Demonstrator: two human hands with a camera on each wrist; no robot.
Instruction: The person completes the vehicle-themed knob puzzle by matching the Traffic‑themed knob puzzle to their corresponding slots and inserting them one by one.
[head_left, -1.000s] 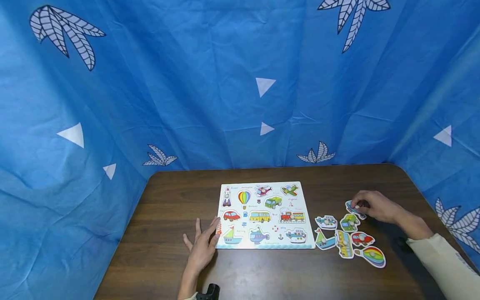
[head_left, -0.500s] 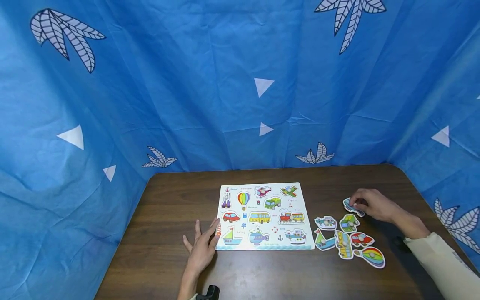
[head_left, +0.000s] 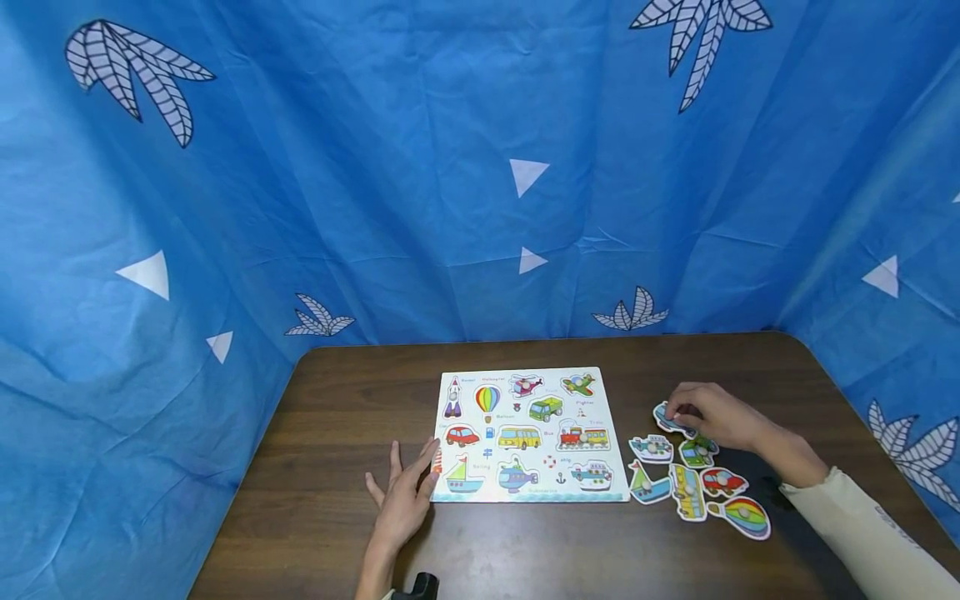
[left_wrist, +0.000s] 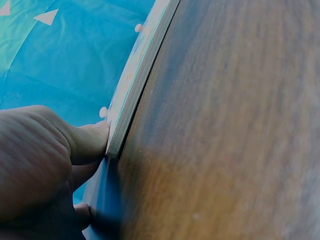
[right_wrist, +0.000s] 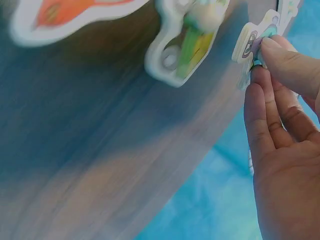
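On the table lies a white knobbed puzzle board [head_left: 551, 492] printed with vehicles. My left hand [head_left: 403, 502] rests at its left edge, fingers spread; in the left wrist view the thumb [left_wrist: 90, 142] touches the board's corner. My right hand [head_left: 723, 417], to the right of the board, pinches a blue puzzle piece [head_left: 664, 419] with a white border by its knob. In the right wrist view thumb and fingertips meet on that piece [right_wrist: 246, 44], partly covering its picture. Just below the right hand lies a green truck piece [head_left: 697, 452], partly hidden by it.
Loose pieces lie right of the board: a ship [head_left: 651, 449], a sailboat [head_left: 649, 488], a yellow bus [head_left: 687, 492], a red car [head_left: 724, 482] and a hot-air balloon [head_left: 746, 517]. A blue patterned curtain [head_left: 420, 208] hangs behind the brown table [head_left: 337, 400].
My right hand has moved left with the blue puzzle piece, toward the board, and now passes above the truck piece. My left hand has stayed at the board's edge.
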